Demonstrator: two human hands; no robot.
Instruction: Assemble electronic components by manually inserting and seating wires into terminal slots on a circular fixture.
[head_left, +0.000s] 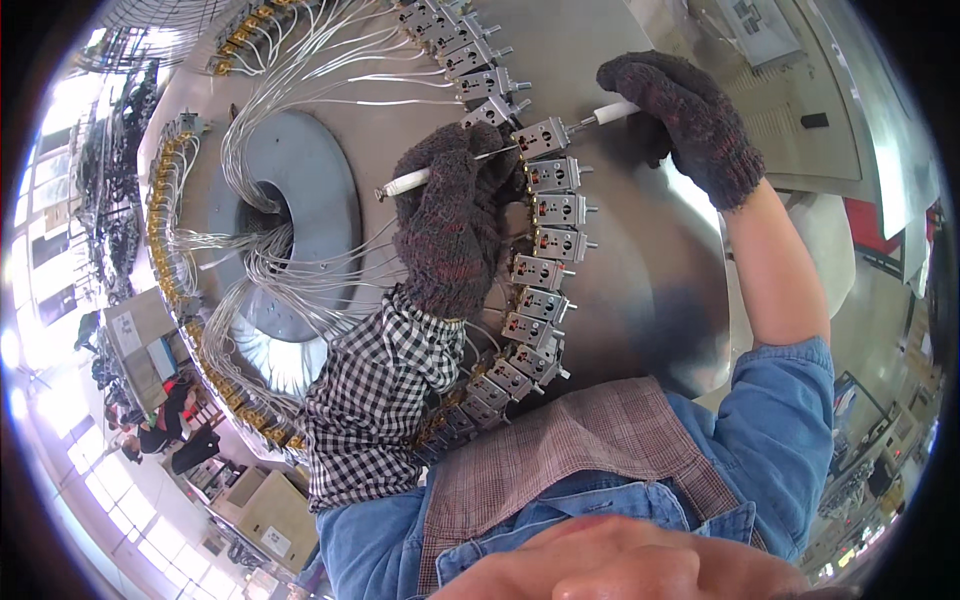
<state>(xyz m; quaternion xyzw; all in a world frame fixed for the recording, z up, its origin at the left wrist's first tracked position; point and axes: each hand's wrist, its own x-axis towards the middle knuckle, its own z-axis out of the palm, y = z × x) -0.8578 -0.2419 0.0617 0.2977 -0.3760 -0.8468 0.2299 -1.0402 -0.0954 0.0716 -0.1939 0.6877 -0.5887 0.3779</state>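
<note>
Metal surface (pixel 640 290); wires (pixel 235 160) in grey hub (pixel 325 185); gloved fingers (pixel 445 162) gripping white-handled tools (pixel 407 183)

I see through one wide fisheye camera worn on the person's head, facing down. Fairly close below, the left hand (pixel 450 215) sits just left of centre and the right hand (pixel 685 125) at upper right, above the metal worktop (pixel 625 250). The apron (pixel 560 430) rises from the lower edge; windows (pixel 130 515) at left and floor (pixel 870 340) at right bend along the rim.
</note>
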